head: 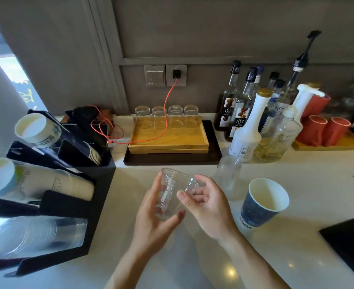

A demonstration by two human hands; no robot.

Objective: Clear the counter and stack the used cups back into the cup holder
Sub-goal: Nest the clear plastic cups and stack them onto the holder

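Observation:
A clear plastic cup hangs tilted above the white counter, held between both hands. My left hand cups its side and base, and my right hand pinches its rim. A blue paper cup stands upright on the counter to the right of my right hand. At the left stands the black cup holder, with a stack of clear plastic cups in its lowest slot and stacks of paper cups in the slots above.
A clear glass jar stands behind my right hand. Syrup bottles crowd the back right, beside red cups on a tray. A wooden tray with upturned glasses and an orange cable sits at the back. Black mats lie at the right.

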